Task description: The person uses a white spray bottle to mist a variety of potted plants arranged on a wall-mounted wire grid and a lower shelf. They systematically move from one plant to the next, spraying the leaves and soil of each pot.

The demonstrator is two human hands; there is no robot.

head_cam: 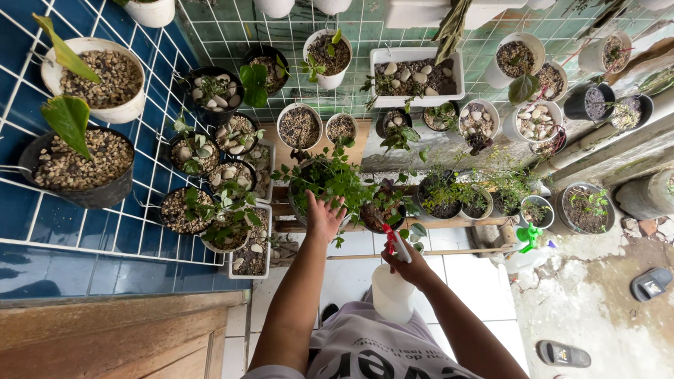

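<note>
I see the right hand (408, 268) clenched around the spray bottle (393, 291), a light, slick plastic best gripped at its neck; the left hand (324, 216) lies open on the soft, fragile leafy plant (331, 178).

Soft even daylight, sharp focus, faint shadows, wide-angle bending at edges.

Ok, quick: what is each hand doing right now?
Left hand: open, fingers spread, touching the leafy green potted plant.
Right hand: closed around a white spray bottle with a red nozzle.
</note>
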